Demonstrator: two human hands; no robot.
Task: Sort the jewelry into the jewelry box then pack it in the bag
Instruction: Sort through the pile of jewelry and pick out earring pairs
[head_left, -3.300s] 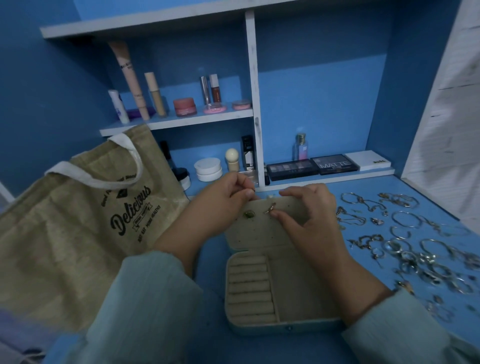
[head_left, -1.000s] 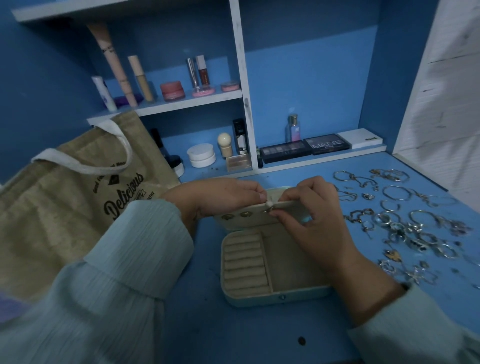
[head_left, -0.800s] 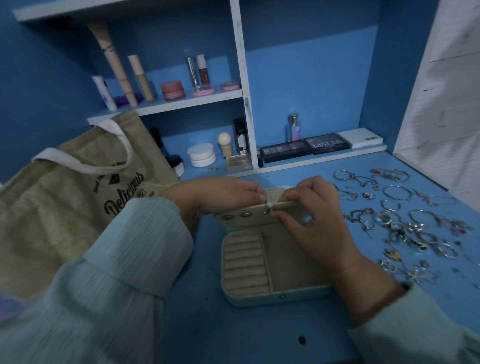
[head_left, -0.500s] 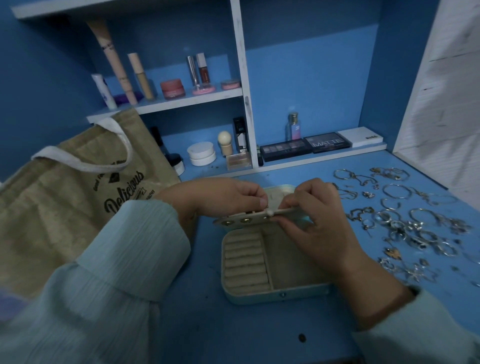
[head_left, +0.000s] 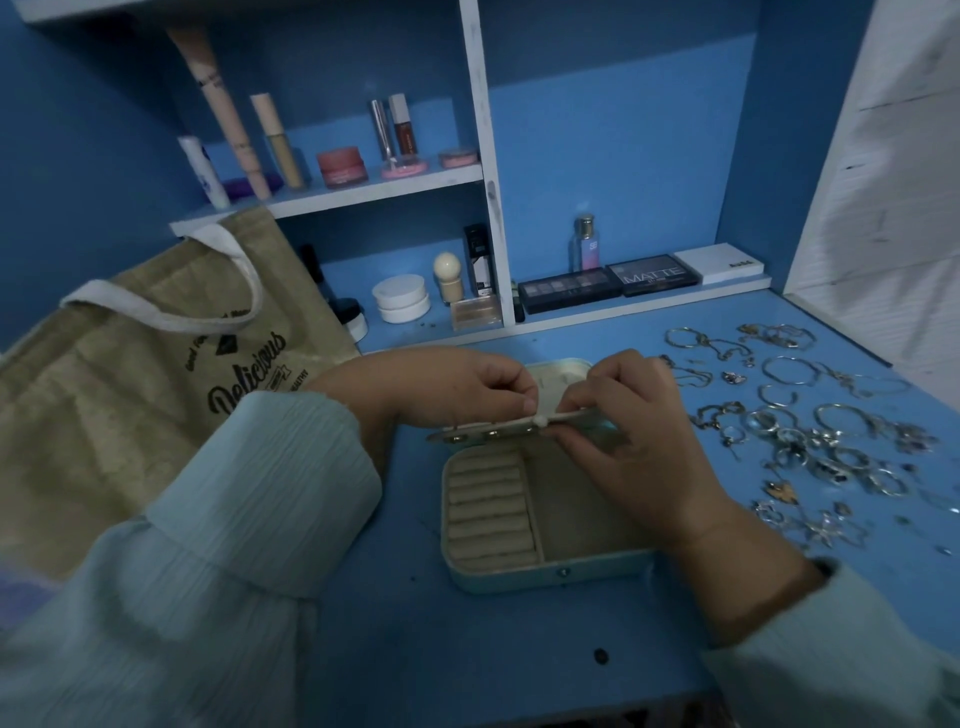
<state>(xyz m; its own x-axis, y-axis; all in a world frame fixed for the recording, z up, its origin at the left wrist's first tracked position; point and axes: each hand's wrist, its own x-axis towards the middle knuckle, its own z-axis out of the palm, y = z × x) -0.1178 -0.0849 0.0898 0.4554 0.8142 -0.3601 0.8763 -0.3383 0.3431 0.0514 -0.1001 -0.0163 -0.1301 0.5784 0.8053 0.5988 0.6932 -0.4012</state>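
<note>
Head view: my left hand (head_left: 457, 387) and right hand (head_left: 631, 421) both pinch the box lid (head_left: 558, 374). Loose jewelry (head_left: 810, 426) lies along the desk's (head_left: 467, 649) right edge, well apart from the bag (head_left: 130, 405) at its left.

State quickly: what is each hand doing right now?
Left hand: pinching the jewelry box lid.
Right hand: pinching the same lid's edge.

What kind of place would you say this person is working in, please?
Probably a home dressing table or vanity nook: blue shelves hold lip glosses, eyeshadow palettes and a perfume bottle, and loose jewelry lies spread on the blue tabletop.
</note>
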